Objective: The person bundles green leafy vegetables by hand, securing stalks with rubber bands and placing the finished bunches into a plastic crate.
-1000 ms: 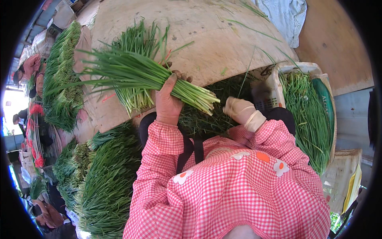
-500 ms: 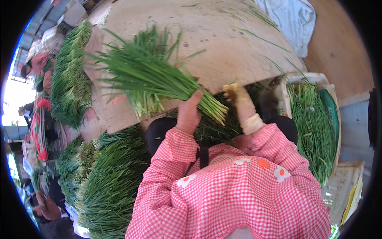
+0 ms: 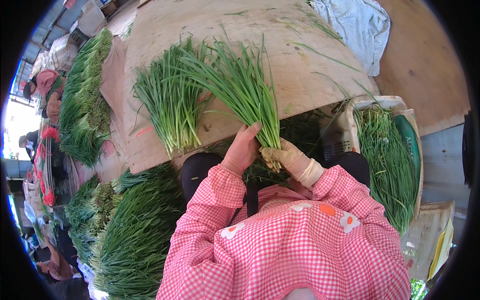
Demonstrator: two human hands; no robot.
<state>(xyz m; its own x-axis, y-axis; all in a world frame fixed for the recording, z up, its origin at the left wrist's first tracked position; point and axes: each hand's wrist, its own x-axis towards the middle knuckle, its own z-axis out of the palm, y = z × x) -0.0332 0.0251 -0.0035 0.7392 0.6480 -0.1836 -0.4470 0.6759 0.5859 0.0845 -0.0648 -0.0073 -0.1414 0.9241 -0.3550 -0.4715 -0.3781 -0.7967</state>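
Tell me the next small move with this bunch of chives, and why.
Probably lay the bunch on the board beside the pile already lying there. Both the left hand and the gloved right hand grip its base, its stem ends look level, and the pile lies just left.

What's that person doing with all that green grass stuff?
A person in a pink checked top holds a bunch of long green chives with both hands: the bare left hand and the gloved right hand grip it at the base. Another bunch lies on the wooden board. More chives fill a crate at the right.
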